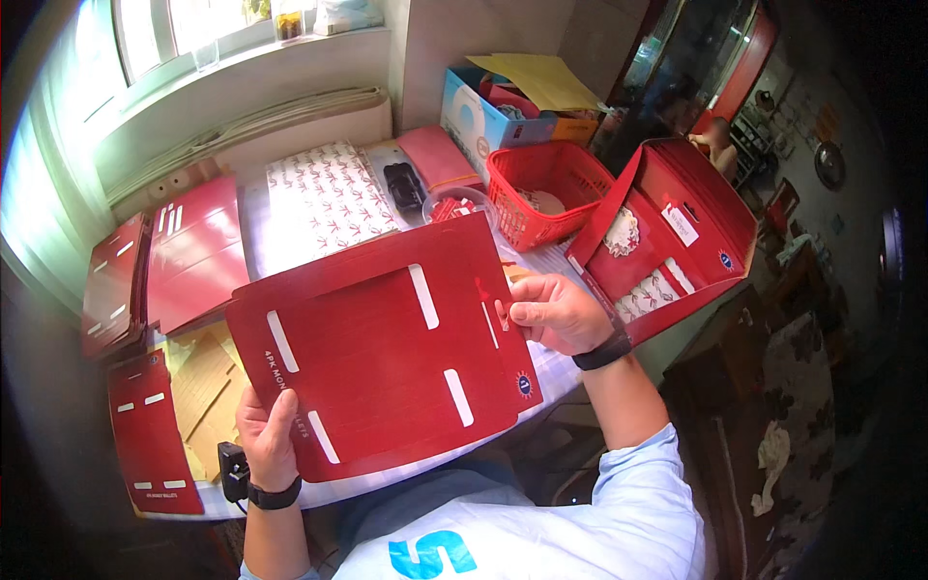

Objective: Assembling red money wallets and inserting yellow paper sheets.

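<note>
Head-worn fisheye looks down across the table (553,375).

White lettering (272,361), round blue emblem (524,385) on held red card (372,333); large blue character (432,558) on shirt (551,527).

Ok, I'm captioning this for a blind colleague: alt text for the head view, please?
A person's left hand and right hand hold a red card sheet with white bars by opposite edges over a table. More red sheets lie at left; a red basket and red box stand at right.
</note>
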### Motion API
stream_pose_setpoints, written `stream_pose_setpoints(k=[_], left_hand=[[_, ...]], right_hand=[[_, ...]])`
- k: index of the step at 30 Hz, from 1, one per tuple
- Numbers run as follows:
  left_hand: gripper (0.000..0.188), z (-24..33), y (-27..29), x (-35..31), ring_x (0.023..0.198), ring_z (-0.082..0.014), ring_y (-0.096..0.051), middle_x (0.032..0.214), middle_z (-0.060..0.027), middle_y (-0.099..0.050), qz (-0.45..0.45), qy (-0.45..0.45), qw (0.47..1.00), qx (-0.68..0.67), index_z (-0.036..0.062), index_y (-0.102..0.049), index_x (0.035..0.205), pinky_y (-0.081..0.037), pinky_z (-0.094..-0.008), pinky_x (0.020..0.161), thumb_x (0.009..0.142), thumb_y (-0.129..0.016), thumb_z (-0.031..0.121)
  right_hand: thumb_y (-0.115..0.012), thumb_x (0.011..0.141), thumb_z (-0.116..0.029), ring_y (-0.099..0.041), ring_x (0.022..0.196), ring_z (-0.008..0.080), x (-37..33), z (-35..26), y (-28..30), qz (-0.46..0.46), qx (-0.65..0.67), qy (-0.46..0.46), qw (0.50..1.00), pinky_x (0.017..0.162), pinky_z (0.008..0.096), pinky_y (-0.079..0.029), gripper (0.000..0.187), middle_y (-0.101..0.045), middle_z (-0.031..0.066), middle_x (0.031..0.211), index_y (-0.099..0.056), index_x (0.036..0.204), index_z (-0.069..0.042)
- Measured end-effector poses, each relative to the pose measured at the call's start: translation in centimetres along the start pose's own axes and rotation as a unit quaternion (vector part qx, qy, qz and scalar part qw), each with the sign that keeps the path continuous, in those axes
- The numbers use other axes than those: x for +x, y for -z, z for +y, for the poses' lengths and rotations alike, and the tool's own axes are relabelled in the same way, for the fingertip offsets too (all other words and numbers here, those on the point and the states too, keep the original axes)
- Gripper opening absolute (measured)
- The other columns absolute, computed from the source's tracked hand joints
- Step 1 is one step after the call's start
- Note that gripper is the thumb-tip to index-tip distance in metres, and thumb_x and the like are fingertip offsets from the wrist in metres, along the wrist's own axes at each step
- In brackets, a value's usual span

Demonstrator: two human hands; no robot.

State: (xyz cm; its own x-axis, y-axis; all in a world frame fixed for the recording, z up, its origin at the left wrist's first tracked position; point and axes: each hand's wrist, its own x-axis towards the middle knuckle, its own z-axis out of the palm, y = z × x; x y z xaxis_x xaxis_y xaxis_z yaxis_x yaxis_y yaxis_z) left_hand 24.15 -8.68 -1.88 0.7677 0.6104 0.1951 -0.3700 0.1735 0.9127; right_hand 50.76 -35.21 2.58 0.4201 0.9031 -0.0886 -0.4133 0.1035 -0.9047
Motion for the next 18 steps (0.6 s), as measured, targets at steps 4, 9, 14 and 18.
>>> stream_pose_setpoints(k=[4,9,14,18], left_hand=[[0.034,0.1,-0.4,0.1,0.1,-0.0127,-0.062,0.117,-0.009,-0.065,0.004,0.007,1.0,0.003,0.0,-0.054,0.125,-0.048,-0.0286,0.089,0.094,-0.061,0.012],[0.035,-0.2,-0.1,0.2,0.1,-0.0125,-0.062,0.117,-0.0087,-0.065,0.006,0.011,1.0,0.009,-0.0001,-0.054,0.126,-0.048,-0.0286,0.09,0.094,-0.061,0.012],[0.034,0.0,0.3,0.0,0.098,-0.0124,-0.063,0.114,-0.009,-0.066,0.022,0.008,1.0,0.017,-0.0002,-0.054,0.125,-0.049,-0.0284,0.088,0.094,-0.061,0.012],[0.031,0.3,0.9,-0.2,0.098,-0.0128,-0.063,0.114,-0.0092,-0.066,0.015,0.024,1.0,-0.005,-0.0006,-0.055,0.123,-0.049,-0.0282,0.088,0.094,-0.061,0.01]], right_hand=[[-0.064,0.093,-0.01,-0.069,0.095,0.0171,-0.2,0.3,-0.5,-0.029,0.108,0.025,0.993,0.082,0.0312,-0.057,0.025,-0.069,0.0123,0.109,-0.064,0.116,0.001],[-0.063,0.093,-0.006,-0.069,0.096,0.0176,-0.2,0.7,-0.5,-0.022,0.069,0.054,0.996,0.081,0.0309,-0.057,0.024,-0.069,0.0129,0.11,-0.064,0.116,0.002],[-0.062,0.093,-0.003,-0.068,0.086,0.0128,-0.4,0.3,-0.1,0.055,-0.148,0.057,0.986,0.075,0.0267,-0.056,0.019,-0.071,0.0084,0.096,-0.067,0.111,0.001],[-0.064,0.091,-0.005,-0.066,0.085,0.0164,-1.3,-0.7,-0.4,0.193,-0.316,0.053,0.927,0.078,0.028,-0.053,0.016,-0.07,0.0089,0.095,-0.069,0.105,0.001]])
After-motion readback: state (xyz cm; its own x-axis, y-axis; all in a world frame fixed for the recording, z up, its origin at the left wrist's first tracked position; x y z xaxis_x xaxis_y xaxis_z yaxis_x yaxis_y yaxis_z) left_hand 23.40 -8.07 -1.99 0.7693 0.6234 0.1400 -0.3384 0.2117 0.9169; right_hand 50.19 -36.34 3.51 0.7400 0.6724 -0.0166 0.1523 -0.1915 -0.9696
